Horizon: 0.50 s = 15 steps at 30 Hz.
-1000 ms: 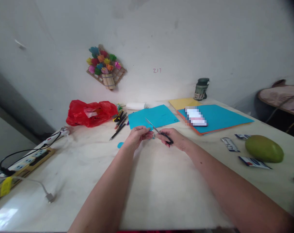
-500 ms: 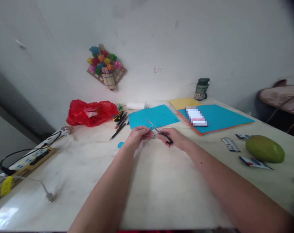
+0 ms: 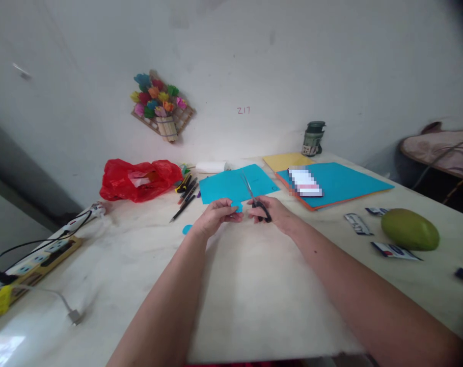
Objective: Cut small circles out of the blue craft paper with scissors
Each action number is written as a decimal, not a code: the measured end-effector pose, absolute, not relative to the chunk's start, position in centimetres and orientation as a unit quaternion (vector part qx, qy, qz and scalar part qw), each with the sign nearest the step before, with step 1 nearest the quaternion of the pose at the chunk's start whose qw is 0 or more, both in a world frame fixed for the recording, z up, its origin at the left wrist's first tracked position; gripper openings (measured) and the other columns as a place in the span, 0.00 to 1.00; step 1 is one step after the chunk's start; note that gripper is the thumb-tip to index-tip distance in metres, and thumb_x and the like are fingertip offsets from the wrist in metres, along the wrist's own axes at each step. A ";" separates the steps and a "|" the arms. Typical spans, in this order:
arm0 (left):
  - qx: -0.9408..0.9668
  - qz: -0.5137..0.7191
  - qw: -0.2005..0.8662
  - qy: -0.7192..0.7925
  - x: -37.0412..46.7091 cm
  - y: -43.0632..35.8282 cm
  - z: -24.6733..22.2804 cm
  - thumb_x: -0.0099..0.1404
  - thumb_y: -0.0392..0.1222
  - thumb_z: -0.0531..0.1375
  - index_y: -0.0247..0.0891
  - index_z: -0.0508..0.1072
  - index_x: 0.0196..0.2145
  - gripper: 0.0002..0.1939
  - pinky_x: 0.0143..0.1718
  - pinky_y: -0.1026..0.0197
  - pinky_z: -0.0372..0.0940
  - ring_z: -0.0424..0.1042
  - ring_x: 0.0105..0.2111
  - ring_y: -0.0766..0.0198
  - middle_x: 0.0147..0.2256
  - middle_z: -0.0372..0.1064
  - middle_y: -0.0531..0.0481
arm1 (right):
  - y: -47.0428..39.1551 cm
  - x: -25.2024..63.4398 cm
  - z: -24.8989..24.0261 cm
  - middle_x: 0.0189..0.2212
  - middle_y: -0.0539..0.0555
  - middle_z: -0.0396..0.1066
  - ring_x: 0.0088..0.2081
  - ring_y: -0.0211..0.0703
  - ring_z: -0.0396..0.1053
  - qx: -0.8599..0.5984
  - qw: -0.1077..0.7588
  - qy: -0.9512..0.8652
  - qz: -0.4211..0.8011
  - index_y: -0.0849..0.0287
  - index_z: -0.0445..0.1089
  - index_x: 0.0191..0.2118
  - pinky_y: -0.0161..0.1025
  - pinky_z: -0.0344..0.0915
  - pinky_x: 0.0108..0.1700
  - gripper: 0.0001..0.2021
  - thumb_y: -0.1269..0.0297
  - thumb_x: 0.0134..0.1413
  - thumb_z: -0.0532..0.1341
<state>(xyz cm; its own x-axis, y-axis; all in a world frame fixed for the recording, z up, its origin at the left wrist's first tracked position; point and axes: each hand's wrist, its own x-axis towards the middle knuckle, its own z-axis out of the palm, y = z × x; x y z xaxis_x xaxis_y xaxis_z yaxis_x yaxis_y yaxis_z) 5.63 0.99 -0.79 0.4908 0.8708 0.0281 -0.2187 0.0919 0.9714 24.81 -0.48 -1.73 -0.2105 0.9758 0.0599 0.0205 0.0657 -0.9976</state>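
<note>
Between the thumb and fingers of my left hand (image 3: 219, 213) is a small piece of blue paper (image 3: 237, 206). My right hand (image 3: 271, 211) grips a pair of scissors (image 3: 259, 209) by the black handles, with the blades pointing up and away, apart from the piece. Beyond both hands lies a large blue sheet (image 3: 231, 184) with a small circle drawn near its right corner. Another small blue paper cutout (image 3: 187, 229) rests on the table just left of my left wrist.
Pens (image 3: 183, 206) and a red plastic bag (image 3: 139, 181) lie at the back left. A power strip (image 3: 44, 265) runs along the left edge. On the right are a phone (image 3: 306, 182) on blue sheets (image 3: 349, 181), small packets (image 3: 395, 251), a green fruit (image 3: 410, 229) and a dark green bottle (image 3: 313, 138).
The scissors have swung more upright, and their blades have come away from the paper piece in my left hand. More of that piece shows now. The whole view has shifted slightly.
</note>
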 end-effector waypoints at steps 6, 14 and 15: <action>0.576 0.346 0.682 0.288 5.6 0.9 -1.0 0.47 0.39 0.66 0.33 0.68 0.26 0.11 0.34 0.55 0.67 0.73 0.26 0.59 0.24 0.72 0.47 | -0.6 24.9 -1.5 0.25 0.50 0.71 0.24 0.35 0.66 -0.378 0.478 -0.576 0.544 0.60 0.65 0.38 0.32 0.56 0.24 0.17 0.65 0.37 0.65; 0.601 0.298 0.676 0.304 5.6 0.8 -1.1 0.47 0.38 0.66 0.33 0.68 0.25 0.10 0.32 0.58 0.66 0.72 0.23 0.62 0.22 0.71 0.48 | -0.8 24.5 -1.4 0.23 0.47 0.68 0.23 0.34 0.66 -0.362 0.465 -0.587 0.555 0.60 0.64 0.38 0.33 0.58 0.25 0.17 0.65 0.38 0.65; 0.602 0.299 0.674 0.306 5.6 0.9 -1.2 0.47 0.37 0.66 0.33 0.67 0.25 0.10 0.32 0.59 0.65 0.72 0.23 0.62 0.21 0.70 0.48 | -0.8 24.5 -1.5 0.23 0.47 0.67 0.22 0.34 0.66 -0.363 0.465 -0.588 0.553 0.59 0.65 0.38 0.33 0.58 0.26 0.17 0.65 0.37 0.65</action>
<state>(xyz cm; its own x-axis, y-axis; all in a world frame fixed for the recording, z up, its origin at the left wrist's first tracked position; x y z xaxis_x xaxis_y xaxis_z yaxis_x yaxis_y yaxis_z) 5.64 0.85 -1.17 0.6338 0.7716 -0.0540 -0.0340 0.0975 0.9947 24.47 -0.80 -1.52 -0.3042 0.9416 0.1445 -0.0872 0.1235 -0.9885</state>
